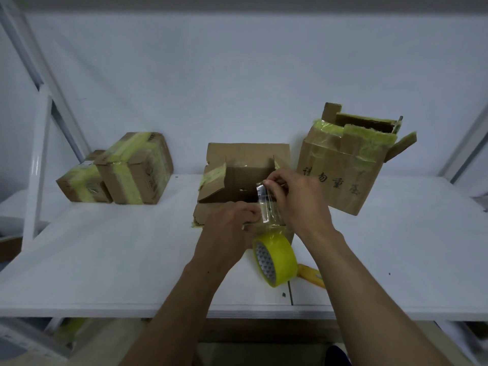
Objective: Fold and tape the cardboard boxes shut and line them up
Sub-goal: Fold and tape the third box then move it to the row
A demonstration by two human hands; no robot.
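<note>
An open cardboard box (237,178) stands mid-table with its back flap up and its left flap half folded in. Both hands hold a strip of clear tape (265,204) over the box's front edge. My right hand (295,199) pinches the strip's upper end. My left hand (229,223) pinches its lower end against the front flap. A yellow tape roll (277,257) stands on edge just in front of the box, below my hands. Two taped boxes, one smaller (81,184) and one bigger (137,169), sit side by side at the far left.
A larger box (343,167) with black writing and ragged open top flaps leans at the right. A yellow cutter (311,274) lies beside the roll. The white table (105,260) has a seam near its front edge. White frame posts (39,159) rise at the left.
</note>
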